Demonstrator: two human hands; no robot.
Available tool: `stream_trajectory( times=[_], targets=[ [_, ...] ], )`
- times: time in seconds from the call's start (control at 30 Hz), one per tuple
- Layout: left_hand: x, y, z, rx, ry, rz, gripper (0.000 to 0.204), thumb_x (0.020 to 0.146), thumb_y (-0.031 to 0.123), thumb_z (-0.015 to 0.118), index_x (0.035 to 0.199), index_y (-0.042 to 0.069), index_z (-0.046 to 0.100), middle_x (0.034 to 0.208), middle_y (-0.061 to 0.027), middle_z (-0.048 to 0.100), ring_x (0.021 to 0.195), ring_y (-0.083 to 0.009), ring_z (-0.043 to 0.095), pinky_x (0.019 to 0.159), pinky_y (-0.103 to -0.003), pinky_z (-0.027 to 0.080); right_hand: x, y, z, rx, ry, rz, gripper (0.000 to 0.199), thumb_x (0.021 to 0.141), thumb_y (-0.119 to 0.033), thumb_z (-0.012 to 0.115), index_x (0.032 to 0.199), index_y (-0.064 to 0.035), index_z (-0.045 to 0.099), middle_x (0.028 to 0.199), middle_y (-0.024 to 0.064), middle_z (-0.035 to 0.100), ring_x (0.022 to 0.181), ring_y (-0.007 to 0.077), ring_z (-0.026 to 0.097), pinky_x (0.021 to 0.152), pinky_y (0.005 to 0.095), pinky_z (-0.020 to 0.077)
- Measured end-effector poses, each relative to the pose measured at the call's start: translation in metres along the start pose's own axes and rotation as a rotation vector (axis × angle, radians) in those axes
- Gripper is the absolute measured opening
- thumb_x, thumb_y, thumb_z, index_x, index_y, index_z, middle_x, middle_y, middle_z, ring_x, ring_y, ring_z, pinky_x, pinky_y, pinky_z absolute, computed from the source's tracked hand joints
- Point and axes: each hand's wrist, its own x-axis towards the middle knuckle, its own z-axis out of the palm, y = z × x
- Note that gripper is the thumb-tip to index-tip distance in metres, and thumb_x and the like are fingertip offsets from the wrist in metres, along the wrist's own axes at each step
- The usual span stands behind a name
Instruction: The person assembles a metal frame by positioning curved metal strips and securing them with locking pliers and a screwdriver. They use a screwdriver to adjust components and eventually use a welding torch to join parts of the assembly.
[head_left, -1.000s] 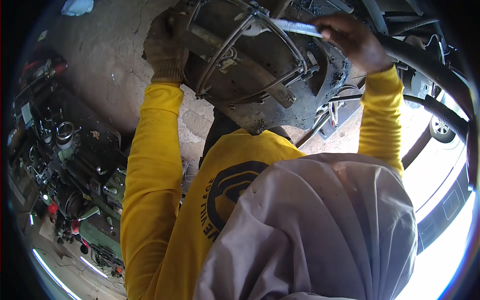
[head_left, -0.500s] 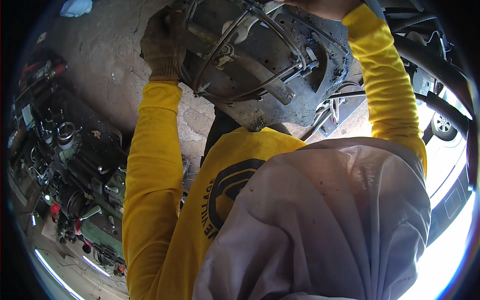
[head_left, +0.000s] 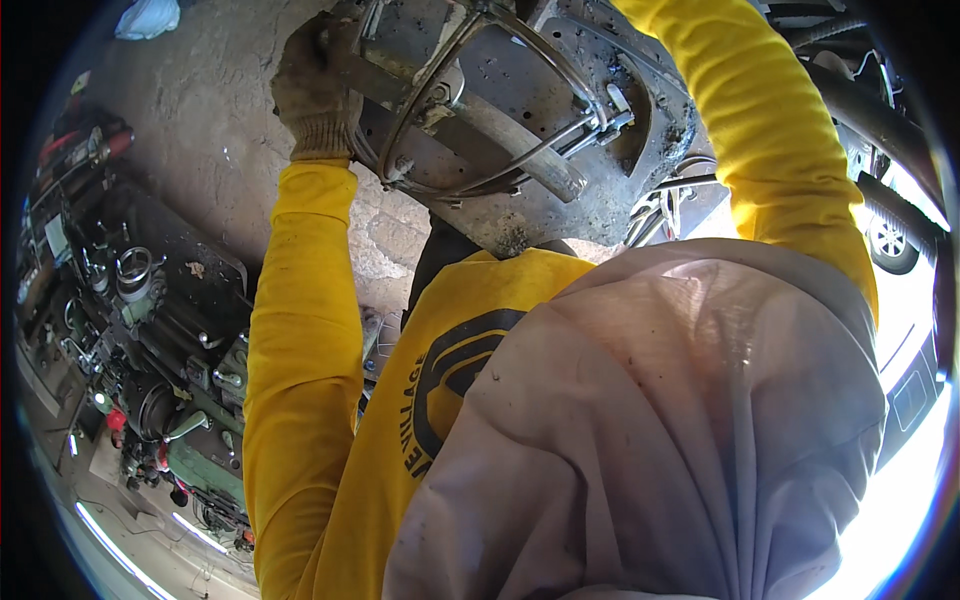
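Note:
A brown work glove covers my left hand (head_left: 318,88), which is closed at the upper left end of a flat metal bar (head_left: 515,138); its fingertips are hidden. The bar lies slantwise over a dark, greasy metal plate (head_left: 590,215) with small holes and a curved slot. Bent metal rods (head_left: 428,95) form a rounded frame above the plate and bar, close beside the glove. A small clamp-like fitting (head_left: 615,118) joins rods at the frame's right side. My right arm (head_left: 770,110) reaches beyond the top edge, so that hand is out of sight.
On the left stands a dark bench (head_left: 180,240) crowded with tools and metal parts, with a green machine (head_left: 205,470) lower down. A white bundle (head_left: 148,18) lies at the upper left. Thick dark hoses (head_left: 880,130) and a car wheel (head_left: 890,243) are at the right.
My right hand has moved up out of view, its sleeve swinging further over the top edge. My left hand has shifted slightly left. The rod frame and plate sit slightly higher in view.

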Motion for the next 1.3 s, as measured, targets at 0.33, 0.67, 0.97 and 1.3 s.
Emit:
stream_trajectory(
  times=[0.33,0.67,0.97,1.3],
  targets=[
    [0.002,-0.027,0.009,0.198,0.073,0.087,0.046,0.092,0.054,0.063,0.127,0.024,0.071,0.124,-0.0103,0.073,0.116,-0.0331,0.069,0.100,-0.042,0.052,-0.138,-0.062,0.053,0.073,0.382,-0.021,0.019,0.091,-0.021,0.071,0.104,-0.0091,0.076,0.099,0.0105,0.074,0.079,0.0284,0.069,0.069,0.0421,0.0547],
    [-0.002,0.002,-0.002,-0.006,0.029,-0.029,0.047,0.091,0.053,0.065,0.124,0.019,0.072,0.124,-0.0120,0.072,0.114,-0.0362,0.069,0.098,-0.044,0.053,-0.117,-0.020,-0.003,0.161,0.339,0.114,0.027,0.095,-0.032,0.071,0.086,-0.0076,0.078,0.076,0.0103,0.069,0.074,0.0294,0.061,0.073,0.0440,0.0477],
    [0.002,-0.010,0.003,0.040,-0.011,-0.031,0.050,0.094,0.055,0.060,0.128,0.020,0.070,0.127,-0.0095,0.072,0.118,-0.0330,0.067,0.102,-0.042,0.051,-0.077,-0.016,-0.003,0.053,0.221,0.024,0.035,0.090,-0.043,0.074,0.078,-0.0103,0.079,0.073,0.0090,0.069,0.082,0.0299,0.062,0.078,0.0444,0.0470],
    [-0.001,-0.009,0.004,-0.027,0.030,0.003,0.047,0.092,0.057,0.062,0.122,0.023,0.073,0.120,-0.0099,0.074,0.110,-0.0340,0.070,0.096,-0.043,0.054,-0.055,-0.009,-0.006,0.037,0.172,-0.104,0.030,0.089,-0.042,0.075,0.080,-0.0133,0.080,0.078,0.0082,0.070,0.088,0.0305,0.060,0.085,0.0451,0.0444]
  ],
)
